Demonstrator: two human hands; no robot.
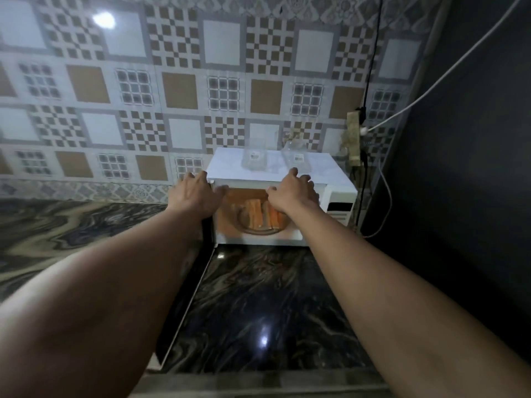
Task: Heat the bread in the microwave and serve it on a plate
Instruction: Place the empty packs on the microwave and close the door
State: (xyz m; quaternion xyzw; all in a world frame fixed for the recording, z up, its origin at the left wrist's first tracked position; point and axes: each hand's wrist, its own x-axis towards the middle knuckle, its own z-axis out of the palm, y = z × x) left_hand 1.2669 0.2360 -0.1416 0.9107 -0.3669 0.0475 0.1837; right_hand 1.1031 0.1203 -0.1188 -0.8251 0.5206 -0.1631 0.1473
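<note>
My left hand (198, 195) and right hand (293, 193) are spread and hold nothing at the white microwave's (227, 168) open mouth. Browned bread slices (253, 214) lie inside on the glass turntable (258, 231), at seven o'clock from my right hand. They look light, stiff and crumbly, likely hot, so I'd pinch the crust edges.

— What's the wall like?
— Patterned tiles (178, 90): brown, grey and white checks, with a lamp's glare (104, 19) top left.
— And around it?
— A dark marbled countertop (71, 225) below, a plain dark wall (474, 182) on the right, and a black cable (373, 53) hanging.
</note>
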